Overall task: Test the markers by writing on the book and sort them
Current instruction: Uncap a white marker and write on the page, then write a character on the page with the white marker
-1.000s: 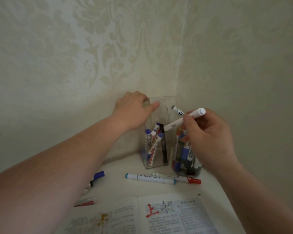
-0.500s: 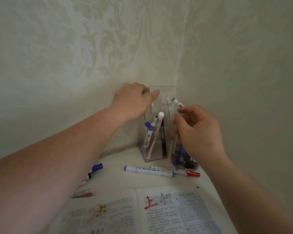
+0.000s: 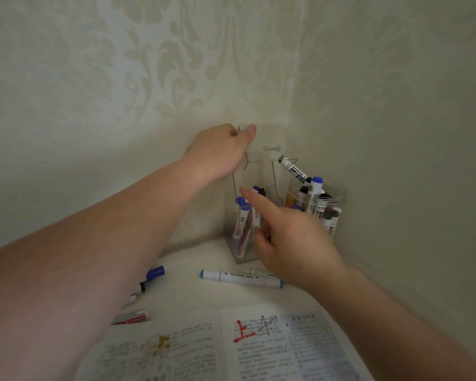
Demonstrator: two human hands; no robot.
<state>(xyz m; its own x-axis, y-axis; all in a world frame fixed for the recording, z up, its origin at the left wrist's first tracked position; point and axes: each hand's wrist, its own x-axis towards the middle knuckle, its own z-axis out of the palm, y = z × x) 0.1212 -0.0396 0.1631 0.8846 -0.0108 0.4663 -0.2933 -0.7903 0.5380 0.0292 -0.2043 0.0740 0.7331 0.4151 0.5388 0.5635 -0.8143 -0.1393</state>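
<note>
- The open book (image 3: pixel 261 350) lies along the bottom edge of the frame on the counter (image 3: pixel 182 294), with a red test stroke (image 3: pixel 241 332) at the top of its right page. Keep that page flat and free for the next trial.
- The clear acrylic holder (image 3: pixel 275 138) stands in the corner at centre frame. Just to its right is a round clear jar (image 3: pixel 337 192) crammed with markers.
- Your left grip (image 3: pixel 223 154) is clamped on the holder's upper left edge, thumb in front. Hold it steady so the tall, light box does not tip.
- Your right grip (image 3: pixel 294 243) is released and carries nothing. Its forefinger is stretched up and left in front of the holder, and the rest are loosely bent.
- You look to be between markers, so fetch a loose one next.
- The teal-capped marker (image 3: pixel 239 277) lies flat just below the holder, its long axis running left to right and dipping slightly at the right. Pinch it mid-barrel.
- The blue-capped markers (image 3: pixel 242 206) in the holder stand nearly upright, caps up.
- A white marker (image 3: pixel 293 167) leans out of the jar, pointing up and left.
</note>
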